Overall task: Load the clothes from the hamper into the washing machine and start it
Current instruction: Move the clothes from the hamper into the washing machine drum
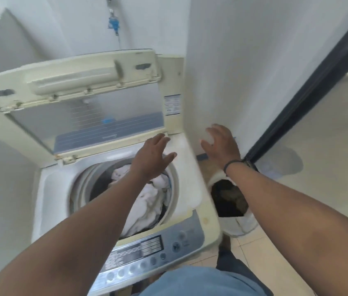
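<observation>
A cream top-loading washing machine (47,189) stands in front of me with its folding lid (79,92) raised. White clothes (147,201) lie in the drum, partly hidden by my left forearm. My left hand (151,157) hovers over the drum's far right rim, fingers spread, holding nothing. My right hand (222,146) is raised past the machine's right side, above the hamper (243,223), also spread and empty. The white hamper sits on the floor right of the machine, with dark clothes (228,199) inside. The control panel (147,255) with buttons runs along the near edge.
White walls close in on the left and behind the machine. A wall corner and a dark door frame (310,90) stand at the right, with tiled floor (329,167) beyond. A blue tap fitting (113,22) hangs on the back wall.
</observation>
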